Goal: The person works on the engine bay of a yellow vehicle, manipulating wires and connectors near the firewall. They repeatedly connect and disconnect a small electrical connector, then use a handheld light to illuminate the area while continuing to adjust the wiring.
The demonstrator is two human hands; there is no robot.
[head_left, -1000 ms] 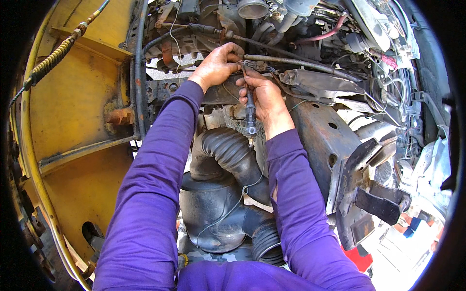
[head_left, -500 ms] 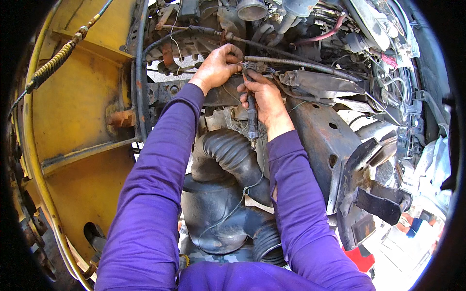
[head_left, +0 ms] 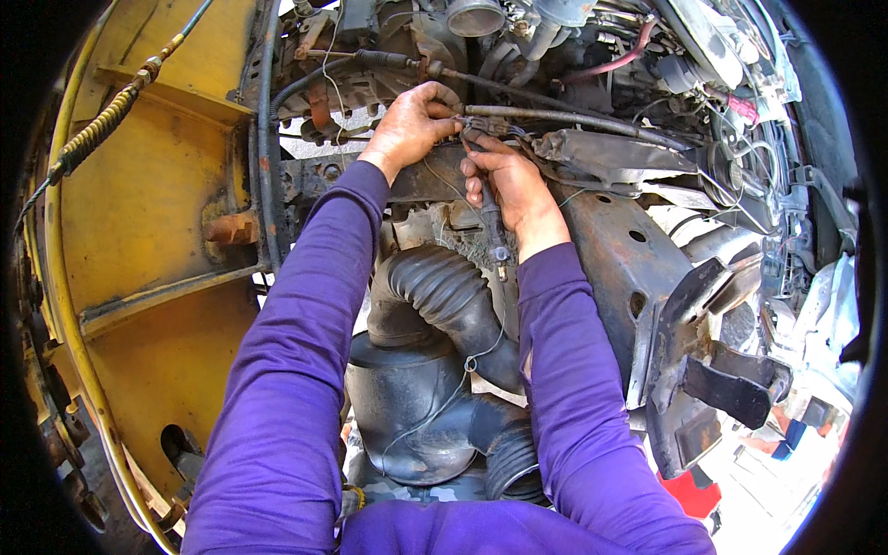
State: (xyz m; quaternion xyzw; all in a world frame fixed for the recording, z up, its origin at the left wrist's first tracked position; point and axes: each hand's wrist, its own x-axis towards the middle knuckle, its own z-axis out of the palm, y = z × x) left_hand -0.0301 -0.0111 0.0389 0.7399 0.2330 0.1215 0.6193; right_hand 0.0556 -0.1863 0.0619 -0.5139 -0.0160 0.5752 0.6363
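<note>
My left hand [head_left: 413, 128] is closed in a pinch at the loose end of a dark wire bundle [head_left: 507, 128], above the frame rail. Exactly what sits between its fingertips is too small to make out. Just right of it, my right hand [head_left: 518, 190] grips a slim dark cylindrical tool [head_left: 493, 220]. The tool's upper end points at the left fingertips, and a small metal fitting hangs at its lower end. My right thumb and fingers hide the middle of it. Behind the fingers runs a long sheathed cable [head_left: 578, 119].
Below the hands stands a black round canister [head_left: 402, 416] with a ribbed hose [head_left: 430, 275], a thin wire tied across it. A yellow steel panel [head_left: 166, 250] rises at left. On the right are a rusty frame rail [head_left: 615, 250] and a projecting bracket [head_left: 726, 393].
My right hand has shifted slightly right, and the tool's lower end has swung to the right. The left hand keeps its pinch in nearly the same place.
</note>
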